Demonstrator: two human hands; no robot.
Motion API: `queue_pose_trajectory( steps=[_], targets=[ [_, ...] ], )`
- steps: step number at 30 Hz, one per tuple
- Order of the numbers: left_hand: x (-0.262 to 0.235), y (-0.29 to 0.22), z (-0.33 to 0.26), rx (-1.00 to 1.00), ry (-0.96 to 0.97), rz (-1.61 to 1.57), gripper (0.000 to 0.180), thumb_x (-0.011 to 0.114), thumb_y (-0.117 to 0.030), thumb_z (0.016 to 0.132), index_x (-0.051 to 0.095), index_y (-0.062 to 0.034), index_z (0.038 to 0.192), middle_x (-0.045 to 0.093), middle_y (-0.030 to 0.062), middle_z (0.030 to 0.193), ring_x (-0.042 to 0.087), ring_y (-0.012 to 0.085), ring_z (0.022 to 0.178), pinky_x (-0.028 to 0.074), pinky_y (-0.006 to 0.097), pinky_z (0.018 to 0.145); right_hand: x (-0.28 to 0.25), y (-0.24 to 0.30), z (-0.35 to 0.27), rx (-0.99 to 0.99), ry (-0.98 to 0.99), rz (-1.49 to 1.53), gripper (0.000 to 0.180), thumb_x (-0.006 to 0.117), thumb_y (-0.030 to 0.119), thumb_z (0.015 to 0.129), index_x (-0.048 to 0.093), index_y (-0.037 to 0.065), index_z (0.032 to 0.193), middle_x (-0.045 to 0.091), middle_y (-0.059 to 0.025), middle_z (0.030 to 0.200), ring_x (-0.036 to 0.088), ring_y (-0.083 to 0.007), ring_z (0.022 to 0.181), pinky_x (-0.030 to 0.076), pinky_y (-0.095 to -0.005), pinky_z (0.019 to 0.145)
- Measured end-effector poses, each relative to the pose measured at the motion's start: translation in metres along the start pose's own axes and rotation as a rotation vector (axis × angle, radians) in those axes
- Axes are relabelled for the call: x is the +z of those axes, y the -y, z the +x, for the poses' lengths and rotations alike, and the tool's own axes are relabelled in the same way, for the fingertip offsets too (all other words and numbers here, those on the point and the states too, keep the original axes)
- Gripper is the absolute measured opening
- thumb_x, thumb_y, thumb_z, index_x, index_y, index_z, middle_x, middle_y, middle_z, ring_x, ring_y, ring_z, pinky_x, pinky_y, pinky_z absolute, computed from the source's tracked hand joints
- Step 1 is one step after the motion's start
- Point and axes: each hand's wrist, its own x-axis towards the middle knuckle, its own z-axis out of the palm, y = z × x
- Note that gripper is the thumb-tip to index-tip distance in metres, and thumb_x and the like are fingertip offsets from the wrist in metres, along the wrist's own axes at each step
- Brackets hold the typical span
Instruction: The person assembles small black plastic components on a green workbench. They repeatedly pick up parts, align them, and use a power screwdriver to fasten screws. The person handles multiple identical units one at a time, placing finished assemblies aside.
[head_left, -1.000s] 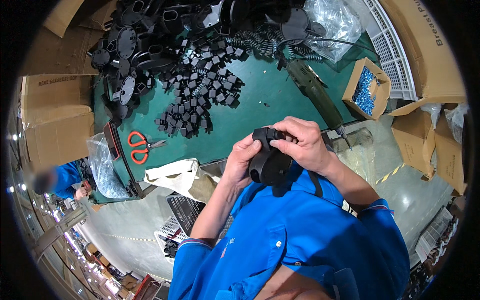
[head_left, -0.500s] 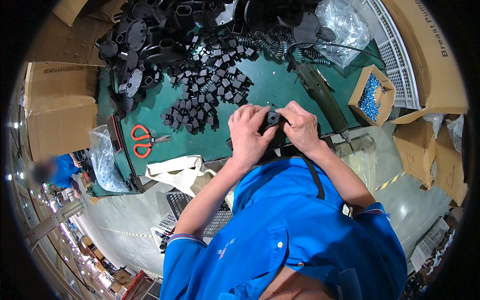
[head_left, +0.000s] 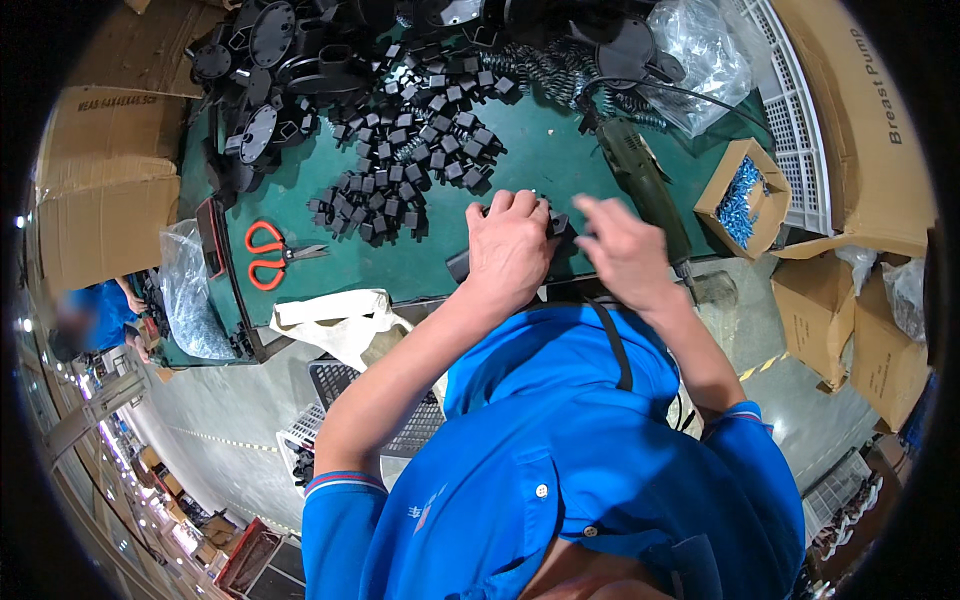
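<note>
Near the front edge of the green table, my left hand (head_left: 508,245) is closed over a black plastic part (head_left: 558,224). Its palm and fingers hide most of the part; only the right end shows. Just to the right hovers my right hand (head_left: 630,255), apart from the part, with its fingers curled and smeared by motion. Whether it holds anything cannot be made out. Beyond my hands lies a heap of small black square plastic pieces (head_left: 385,190). A green power screwdriver (head_left: 645,185) rests to the right of my right hand.
Orange-handled scissors (head_left: 268,255) lie at the left. A cardboard box of blue screws (head_left: 738,205) stands at the right. Coiled springs (head_left: 550,75) and larger round black parts (head_left: 270,35) fill the far side. A white cloth (head_left: 335,325) hangs at the front edge. Another person (head_left: 100,318) is far left.
My right hand has pulled away from the black part to the right. My left hand has turned further over the part, knuckles up. The whole view has shifted slightly.
</note>
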Motion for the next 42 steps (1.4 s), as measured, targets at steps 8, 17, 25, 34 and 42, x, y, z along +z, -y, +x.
queue_pose_trajectory(
  steps=[8, 17, 25, 34, 42],
  targets=[
    [0.003, -0.004, 0.005, 0.031, 0.029, 0.110, 0.038, 0.074, -0.024, 0.076, 0.065, -0.0067, 0.107, 0.058, 0.0057, 0.100, 0.055, 0.0246, 0.101, 0.040, 0.046, 0.085, -0.046, -0.025, 0.017, 0.366, 0.049, -0.541, 0.086, 0.081, 0.048, 0.069, 0.048, 0.003, 0.135, 0.067, -0.0177, 0.099, 0.067, -0.0337, 0.091, 0.053, -0.0433, 0.074],
    [0.010, -0.001, 0.005, 0.056, -0.017, 0.097, 0.032, 0.071, -0.025, 0.078, 0.066, -0.0064, 0.103, 0.058, 0.0060, 0.100, 0.055, 0.0245, 0.101, 0.039, 0.047, 0.082, -0.058, -0.007, 0.025, 0.206, -0.217, 0.409, 0.049, 0.073, 0.022, 0.069, 0.059, -0.001, 0.110, 0.063, -0.0063, 0.086, 0.060, -0.0186, 0.076, 0.050, -0.0313, 0.074],
    [0.007, -0.005, 0.009, 0.059, 0.025, 0.137, 0.024, 0.071, -0.026, 0.078, 0.066, -0.0068, 0.092, 0.057, 0.0059, 0.097, 0.055, 0.0241, 0.098, 0.039, 0.047, 0.079, -0.063, 0.032, 0.061, -0.190, -0.435, 1.033, 0.063, 0.060, 0.010, 0.077, 0.040, -0.006, 0.135, 0.057, -0.0144, 0.098, 0.059, -0.0237, 0.085, 0.051, -0.0382, 0.080],
    [0.009, -0.003, 0.008, 0.058, -0.038, 0.095, 0.025, 0.073, -0.025, 0.075, 0.066, -0.0082, 0.092, 0.056, 0.0047, 0.094, 0.054, 0.0237, 0.097, 0.038, 0.047, 0.079, -0.033, 0.041, 0.074, -0.252, -0.500, 1.165, 0.057, 0.062, -0.005, 0.077, 0.042, -0.007, 0.130, 0.060, -0.0119, 0.090, 0.061, -0.0191, 0.078, 0.054, -0.0351, 0.073],
    [0.013, -0.001, 0.007, 0.072, -0.084, 0.060, 0.017, 0.066, -0.021, 0.077, 0.067, -0.0074, 0.088, 0.057, 0.0053, 0.092, 0.054, 0.0237, 0.095, 0.036, 0.048, 0.079, -0.029, 0.041, 0.074, -0.228, -0.511, 1.205, 0.058, 0.062, -0.007, 0.077, 0.041, -0.007, 0.131, 0.059, -0.0111, 0.089, 0.060, -0.0189, 0.076, 0.054, -0.0348, 0.073]
  ],
)
